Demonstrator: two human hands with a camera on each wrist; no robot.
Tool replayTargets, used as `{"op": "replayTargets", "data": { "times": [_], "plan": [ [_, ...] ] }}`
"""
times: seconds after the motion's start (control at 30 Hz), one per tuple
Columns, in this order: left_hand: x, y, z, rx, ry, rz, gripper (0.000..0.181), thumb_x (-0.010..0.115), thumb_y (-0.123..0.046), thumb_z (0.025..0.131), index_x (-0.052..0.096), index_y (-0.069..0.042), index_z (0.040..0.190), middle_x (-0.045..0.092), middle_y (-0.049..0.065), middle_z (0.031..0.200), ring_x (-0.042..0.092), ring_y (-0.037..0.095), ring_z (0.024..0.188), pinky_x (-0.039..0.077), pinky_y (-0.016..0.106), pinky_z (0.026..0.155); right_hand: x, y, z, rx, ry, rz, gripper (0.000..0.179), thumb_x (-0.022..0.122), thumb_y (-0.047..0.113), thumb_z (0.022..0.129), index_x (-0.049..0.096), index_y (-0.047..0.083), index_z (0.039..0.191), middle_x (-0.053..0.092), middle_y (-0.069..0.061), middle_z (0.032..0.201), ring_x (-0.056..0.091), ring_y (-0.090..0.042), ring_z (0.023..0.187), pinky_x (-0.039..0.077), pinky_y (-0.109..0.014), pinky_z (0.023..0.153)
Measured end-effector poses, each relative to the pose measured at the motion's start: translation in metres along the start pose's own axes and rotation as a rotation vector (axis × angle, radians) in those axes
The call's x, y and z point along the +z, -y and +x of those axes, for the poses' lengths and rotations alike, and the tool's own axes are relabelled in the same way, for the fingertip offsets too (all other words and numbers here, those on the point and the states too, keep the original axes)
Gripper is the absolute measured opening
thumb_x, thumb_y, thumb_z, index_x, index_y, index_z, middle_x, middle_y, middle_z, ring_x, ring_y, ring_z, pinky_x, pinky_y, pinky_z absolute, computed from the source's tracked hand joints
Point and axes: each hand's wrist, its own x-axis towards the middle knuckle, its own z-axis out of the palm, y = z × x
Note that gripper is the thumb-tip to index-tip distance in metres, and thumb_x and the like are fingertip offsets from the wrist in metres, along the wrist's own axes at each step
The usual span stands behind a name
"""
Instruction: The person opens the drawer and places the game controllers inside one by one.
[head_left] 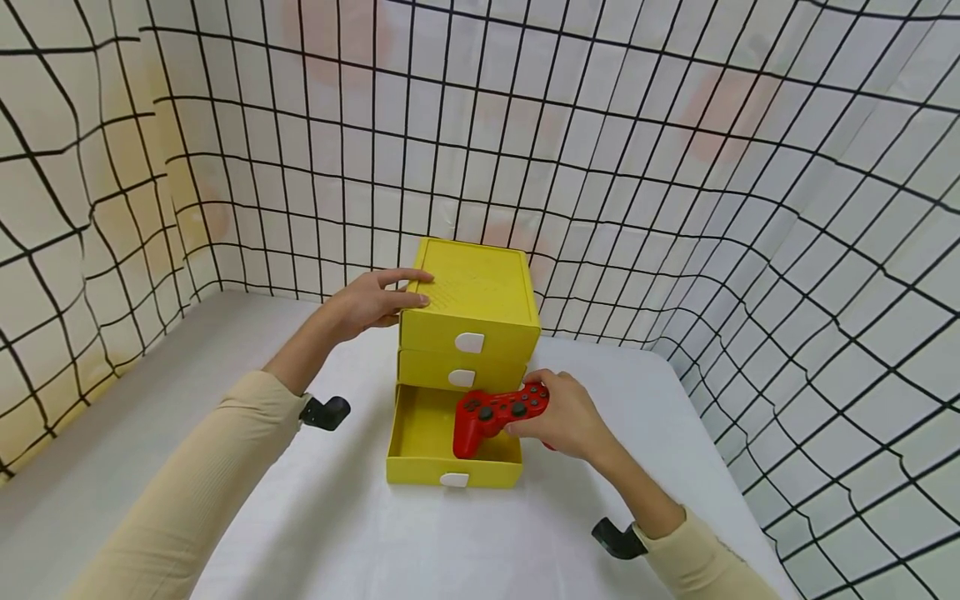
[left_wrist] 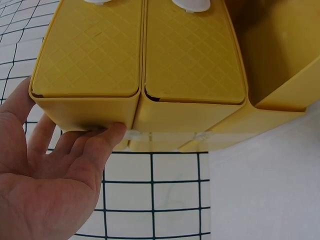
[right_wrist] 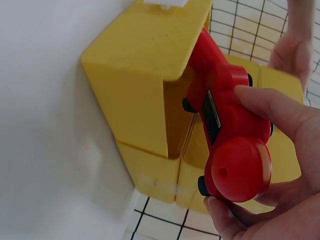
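Note:
A yellow three-drawer unit (head_left: 480, 283) stands mid-table, its bottom drawer (head_left: 416, 472) pulled out and the upper two closed. My left hand (head_left: 363, 307) rests at the unit's upper left edge, with fingertips on its top; the left wrist view shows other fingers against the side wall (left_wrist: 85, 111). A red game controller (head_left: 468, 432) with black sticks and buttons is in my right hand (head_left: 572, 418). The thumb and fingers grip one end of it, and it is tilted over the drawer's right side. From the right wrist, the controller (right_wrist: 240, 170) appears beside the drawer wall (right_wrist: 130, 105).
White cloth covers the table (head_left: 360, 533). Black netting (head_left: 495, 142) rises at the back and on both sides, with pale sheeting behind it. Each drawer front has a white tab handle (head_left: 469, 342). A black camera mount (head_left: 326, 413) sits on each wrist.

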Motion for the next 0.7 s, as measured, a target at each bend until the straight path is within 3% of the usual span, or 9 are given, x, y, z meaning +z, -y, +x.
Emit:
{"op": "replayTargets", "data": {
  "times": [0.17, 0.33, 0.53, 0.7],
  "plan": [
    [0.000, 0.002, 0.002, -0.004, -0.003, -0.001, 0.053, 0.071, -0.035, 0.096, 0.054, -0.028, 0.146, 0.062, 0.008, 0.131, 0.058, 0.023, 0.104, 0.048, 0.033, 0.093, 0.012, 0.006, 0.002, -0.047, -0.010, -0.009, 0.068, 0.090, 0.035, 0.071, 0.063, 0.008, 0.128, 0.058, -0.008, 0.102, 0.055, -0.022, 0.094, 0.053, -0.028, 0.067],
    [0.001, 0.003, 0.002, 0.004, -0.001, -0.003, 0.052, 0.070, -0.034, 0.097, 0.054, -0.027, 0.146, 0.061, 0.010, 0.131, 0.057, 0.022, 0.103, 0.048, 0.035, 0.095, 0.022, 0.010, 0.005, -0.086, -0.044, -0.023, 0.065, 0.090, 0.036, 0.070, 0.066, 0.008, 0.124, 0.059, -0.006, 0.100, 0.052, -0.021, 0.096, 0.050, -0.029, 0.069],
    [0.001, 0.002, 0.001, 0.014, 0.012, -0.006, 0.053, 0.069, -0.034, 0.098, 0.053, -0.025, 0.147, 0.055, 0.010, 0.144, 0.058, 0.024, 0.115, 0.043, 0.047, 0.112, 0.033, 0.014, 0.008, -0.109, -0.065, -0.013, 0.065, 0.090, 0.037, 0.070, 0.066, 0.006, 0.122, 0.060, -0.007, 0.102, 0.053, -0.021, 0.096, 0.051, -0.029, 0.070],
    [0.000, 0.001, 0.001, 0.016, 0.007, -0.006, 0.053, 0.070, -0.034, 0.097, 0.053, -0.025, 0.147, 0.056, 0.010, 0.143, 0.058, 0.024, 0.113, 0.043, 0.048, 0.112, 0.043, 0.017, 0.009, -0.141, -0.075, 0.030, 0.061, 0.090, 0.035, 0.071, 0.065, 0.005, 0.119, 0.060, -0.010, 0.109, 0.054, -0.023, 0.100, 0.054, -0.028, 0.071]
  ]
}}
